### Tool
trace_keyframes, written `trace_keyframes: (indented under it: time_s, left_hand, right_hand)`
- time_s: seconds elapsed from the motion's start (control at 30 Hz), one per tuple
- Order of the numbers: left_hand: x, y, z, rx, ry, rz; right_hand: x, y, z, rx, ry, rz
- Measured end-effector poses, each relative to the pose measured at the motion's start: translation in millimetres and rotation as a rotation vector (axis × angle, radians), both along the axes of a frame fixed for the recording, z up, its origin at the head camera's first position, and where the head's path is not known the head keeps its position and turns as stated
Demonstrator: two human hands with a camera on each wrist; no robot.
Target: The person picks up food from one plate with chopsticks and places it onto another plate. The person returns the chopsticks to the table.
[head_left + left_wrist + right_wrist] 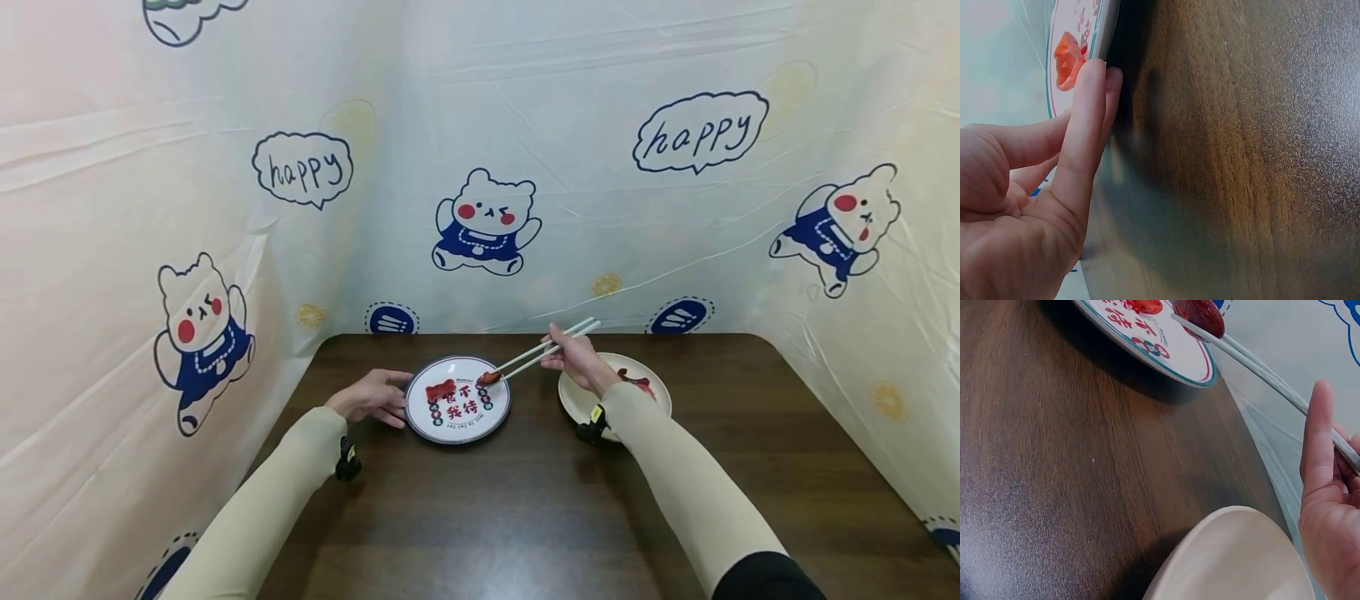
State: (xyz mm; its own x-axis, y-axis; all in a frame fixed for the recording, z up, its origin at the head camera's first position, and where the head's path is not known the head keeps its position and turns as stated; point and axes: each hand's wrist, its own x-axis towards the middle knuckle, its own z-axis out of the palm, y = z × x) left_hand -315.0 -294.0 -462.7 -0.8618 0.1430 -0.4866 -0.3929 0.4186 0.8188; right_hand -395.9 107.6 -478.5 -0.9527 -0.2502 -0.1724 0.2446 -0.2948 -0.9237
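Observation:
My right hand [573, 358] holds a pair of pale chopsticks [542, 350]. Between their tips is a dark red, glossy piece of food [1200, 316], close over the right part of a white plate [459, 427] with red characters and a dark rim. On that plate's left part lies a brighter red, wavy piece that looks like meat [440, 391]. My left hand [371, 397] is at the plate's left rim; in the left wrist view its extended fingers [1082, 119] rest along the edge.
A cream plate [573, 406] stands to the right, partly beneath my right forearm, with dark red pieces [642, 383] on it. The brown wooden table [480, 508] ends at a printed cloth [480, 108] behind and at both sides.

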Motion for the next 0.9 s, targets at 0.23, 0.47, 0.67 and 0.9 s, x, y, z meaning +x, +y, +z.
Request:
trace_keyframes:
  time_s: [0.23,0.47,0.67,0.9]
  left_hand:
    - [1.0,-0.6,-0.6,-0.007,0.0,0.0]
    - [2.4,-0.5,2.1,-0.005,-0.006,0.0]
    - [1.9,-0.4,2.6,-0.008,-0.004,-0.005]
    - [-0.1,1.1,0.4,-0.006,-0.007,0.003]
  right_hand:
    - [1.2,-8.6,-0.6,0.018,0.016,0.012]
    - [1.4,-18.1,-2.7,0.019,0.02,-0.004]
    - [0.8,-22.8,-3.2,0.019,0.007,-0.025]
    - [0.5,-26.1,-6.9,0.009,0.009,-0.029]
